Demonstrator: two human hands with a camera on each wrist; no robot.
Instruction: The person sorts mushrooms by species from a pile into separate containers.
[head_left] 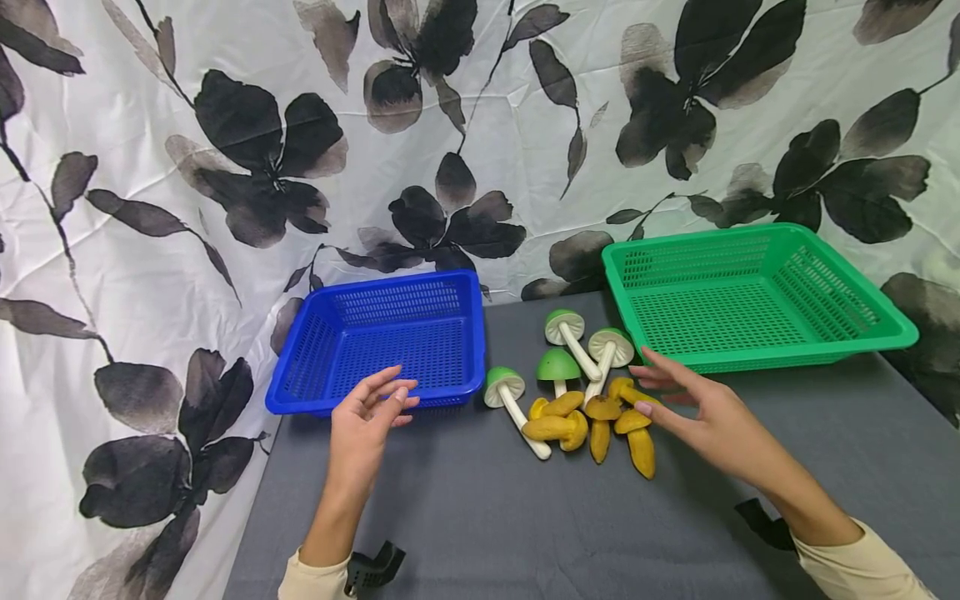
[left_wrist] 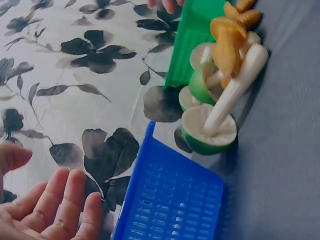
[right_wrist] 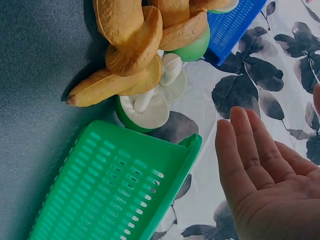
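Observation:
My left hand [head_left: 367,425] hovers at the front rim of a blue plastic basket [head_left: 420,350], its fingers relaxed and nothing in them. Over on the right, my right hand [head_left: 701,412] reaches in beside the mushroom pile, fingers extended and thumb apart, also holding nothing. Toy mushrooms with green caps and white stems [head_left: 557,364] lie between the two baskets. In front of them are several yellow-brown mushrooms [head_left: 642,454], the rightmost ones nearest my right thumb. A green plastic basket [head_left: 720,317] stands behind my right hand; its side wall [right_wrist: 110,175] shows in the right wrist view.
A grey cloth [head_left: 465,517] covers the table. Behind the baskets hangs a white curtain [head_left: 540,167] with dark flowers. Black wrist mounts [head_left: 375,567] show by both forearms, near the cream sleeves [head_left: 855,567].

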